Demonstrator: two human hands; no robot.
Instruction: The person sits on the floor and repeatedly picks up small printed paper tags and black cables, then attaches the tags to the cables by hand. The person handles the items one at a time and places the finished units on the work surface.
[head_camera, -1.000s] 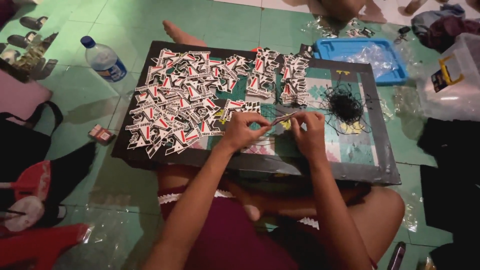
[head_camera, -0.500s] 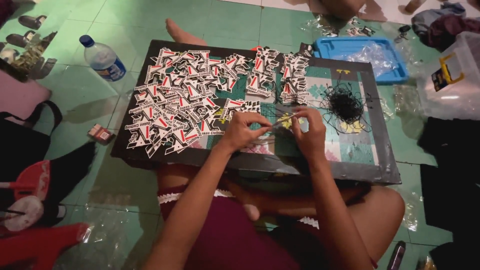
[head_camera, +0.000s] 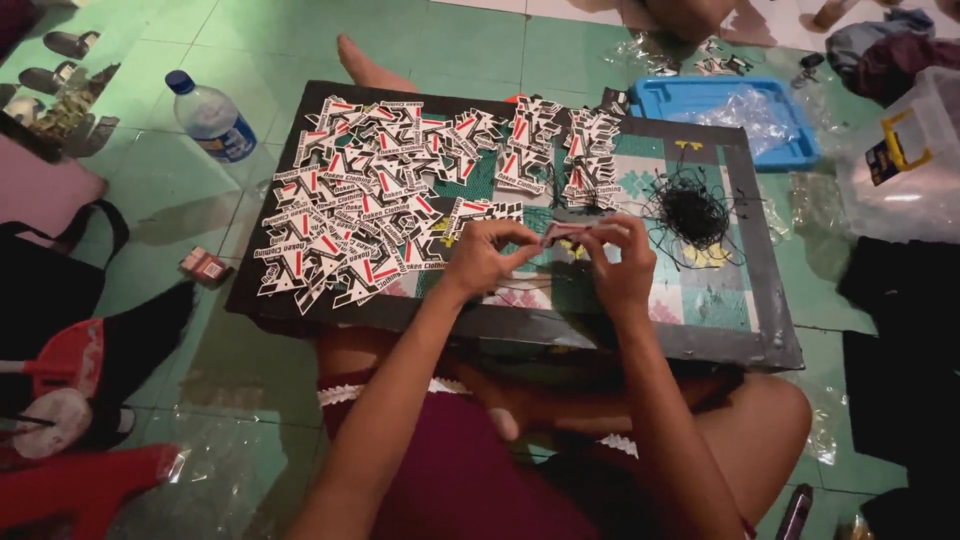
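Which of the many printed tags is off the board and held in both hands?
The tag pinched between left hand and right hand; all others lie flat on the board.

The tag (head_camera: 566, 232) is pinched between the left hand (head_camera: 480, 258) and the right hand (head_camera: 620, 262), and fingers cover most of it. It is too small to tell its shape. At 3 o'clock, the clear box (head_camera: 905, 160) is cut off by the edge. At 7 o'clock, the red thing (head_camera: 85, 490) runs out of view. The far desk (head_camera: 500, 325) corner hides part of a foot (head_camera: 365, 68) at 11 o'clock.
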